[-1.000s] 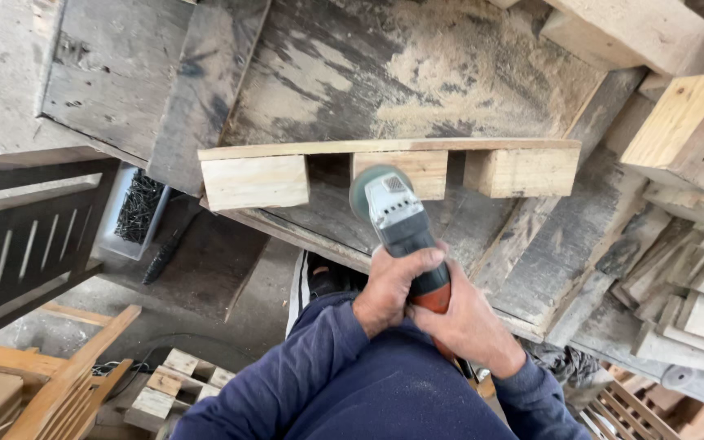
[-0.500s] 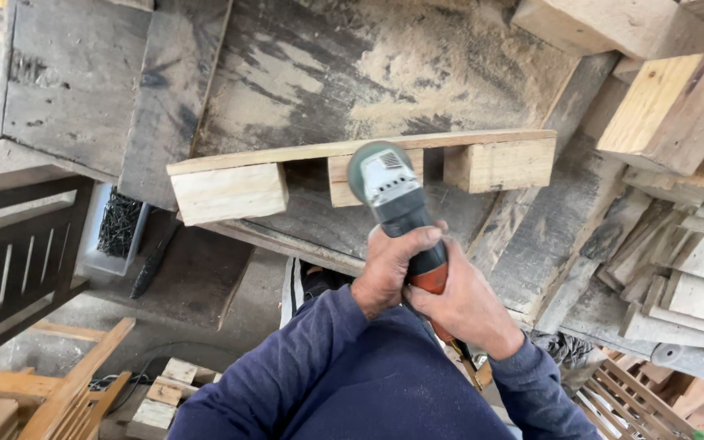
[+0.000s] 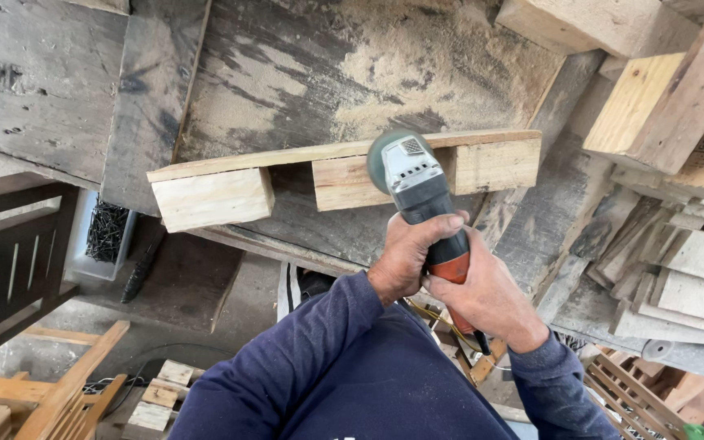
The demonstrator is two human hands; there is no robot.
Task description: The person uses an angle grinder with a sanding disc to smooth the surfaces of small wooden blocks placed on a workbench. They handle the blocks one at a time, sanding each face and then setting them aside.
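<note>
- Your left hand [image 3: 407,257] and right hand [image 3: 482,297] are together, both clamped on the angle grinder [image 3: 421,204].
- The grinder's head meets the near edge of the pale wooden plank with three blocks [image 3: 287,175], between its middle and right blocks.
- That plank lies on the dusty grey workbench [image 3: 311,73].
- A tray of dark nails [image 3: 106,232] sits left.

Left hand [image 3: 405,261], right hand [image 3: 482,297] — both clenched, side by side, arms extended forward.

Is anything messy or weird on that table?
Yes: pale sawdust lies spilled across the dark worktop behind the pallet piece. Both hands grip the grinder.
</note>
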